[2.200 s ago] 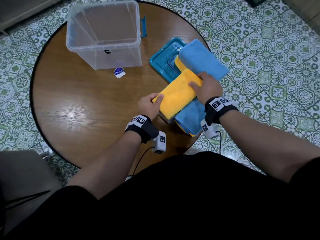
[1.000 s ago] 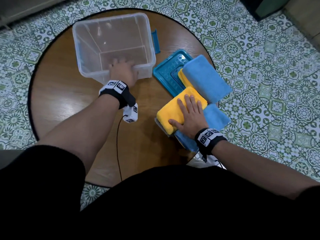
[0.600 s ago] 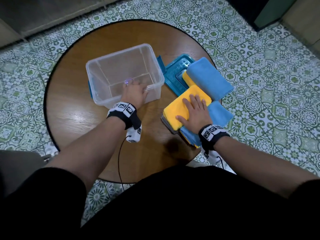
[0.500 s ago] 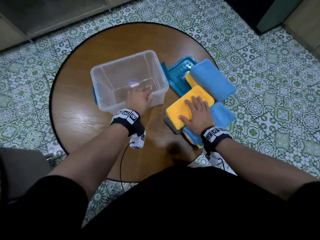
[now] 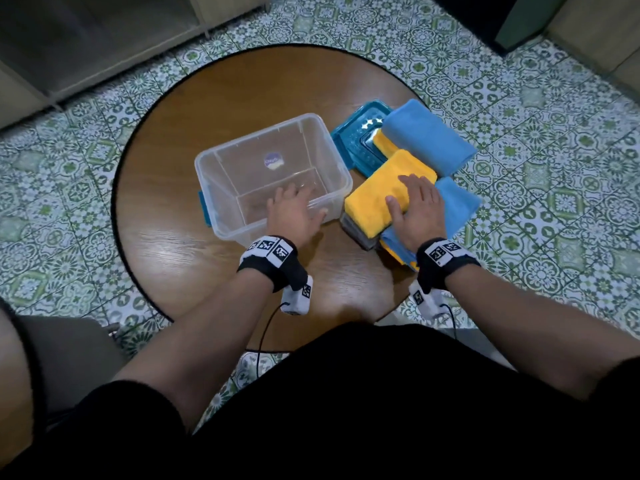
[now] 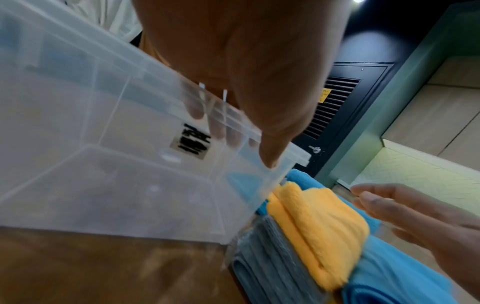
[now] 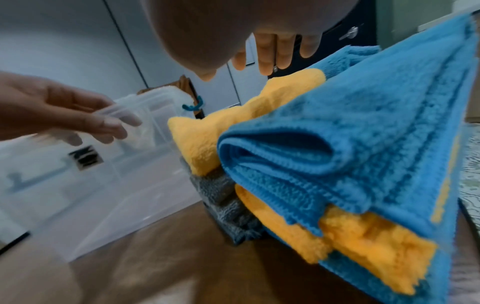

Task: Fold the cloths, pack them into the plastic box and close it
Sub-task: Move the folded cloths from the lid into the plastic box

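Two hands in view. Left hand (image 5: 294, 216) hooks its fingers over the near rim of the clear box (image 5: 221, 157), fingers inside the wall, thumb outside on the rim. Since 2.2 s ago the box has come from the far-left of the counter (image 5: 194, 265) to its middle, now just beside the cloth stack, nearly touching it; can't tell if they touch. Box sits empty, open side up, blue latch showing on its left side. Right hand (image 5: 417, 209) lies flat, fingers straight, on the yellow cloth (image 5: 374, 199), same as 1.0 s ago. Yellow cloth tops a stack with a grey cloth (image 6: 272, 257) and blue cloth (image 5: 457, 202) under it. Teal lid (image 5: 353, 140) lies behind the stack, with another blue cloth (image 5: 429, 136) folded across it. Stack and lid haven't shifted.
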`<state>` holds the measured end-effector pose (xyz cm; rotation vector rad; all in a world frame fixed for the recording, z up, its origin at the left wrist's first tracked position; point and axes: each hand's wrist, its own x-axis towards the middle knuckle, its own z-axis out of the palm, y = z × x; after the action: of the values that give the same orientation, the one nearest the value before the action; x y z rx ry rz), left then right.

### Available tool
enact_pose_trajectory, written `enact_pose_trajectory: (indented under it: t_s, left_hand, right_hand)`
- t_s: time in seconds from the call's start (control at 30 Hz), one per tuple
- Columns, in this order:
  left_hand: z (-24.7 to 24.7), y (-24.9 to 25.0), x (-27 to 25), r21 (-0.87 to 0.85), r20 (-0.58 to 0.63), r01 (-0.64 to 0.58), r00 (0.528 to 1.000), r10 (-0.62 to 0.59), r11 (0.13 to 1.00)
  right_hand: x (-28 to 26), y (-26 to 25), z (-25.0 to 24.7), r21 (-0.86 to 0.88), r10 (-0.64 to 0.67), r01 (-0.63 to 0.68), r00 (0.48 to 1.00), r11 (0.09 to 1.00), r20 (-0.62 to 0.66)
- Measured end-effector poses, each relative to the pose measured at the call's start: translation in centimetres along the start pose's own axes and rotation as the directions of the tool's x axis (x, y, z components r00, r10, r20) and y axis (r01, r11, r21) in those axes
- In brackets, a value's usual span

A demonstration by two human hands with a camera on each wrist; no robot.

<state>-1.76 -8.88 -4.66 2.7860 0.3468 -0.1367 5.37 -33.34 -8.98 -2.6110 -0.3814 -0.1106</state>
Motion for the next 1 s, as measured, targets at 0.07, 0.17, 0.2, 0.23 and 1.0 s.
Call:
enact_pose_trajectory:
  t_s: [0.07, 0.17, 0.2, 0.23, 1.0]
  left_hand:
    - [-0.2, 1.0, -1.0, -0.055, -0.22, -0.079, 0.973, 0.065, 0.995]
    - [0.8, 2.8, -2.8, -0.189, -0.305, -0.295, 0.924, 0.229, 0.937]
    - [1.6, 3.1, -3.6, -0.252, -0.203, -0.308, 0.944, 0.262, 0.917]
    - [2.5, 3.3, -4.1, -0.3, -0.053, -0.279, 0.96, 0.276, 0.912]
    - [8.4, 16.3, -0.8, -0.54, 0.802, 0.797, 0.585, -0.121, 0.273]
  right_hand:
    - [-0.1, 1.0, -0.7, 0.046, 0.041, -0.037, 0.994, 0.998, -0.096]
    - [-0.9, 3.5, -2.2, 0.063, 0.153, -0.142, 0.961, 0.988, -0.229]
    - [-1.2, 4.6, -2.8, 0.085, 0.226, -0.212, 0.944, 0.974, -0.241]
    - [-1.4, 5.6, -3.4, 0.122, 0.307, -0.285, 0.921, 0.951, -0.24]
    - [6.3, 15.6, -4.9, 0.33, 0.212, -0.604, 0.652, 0.725, 0.728]
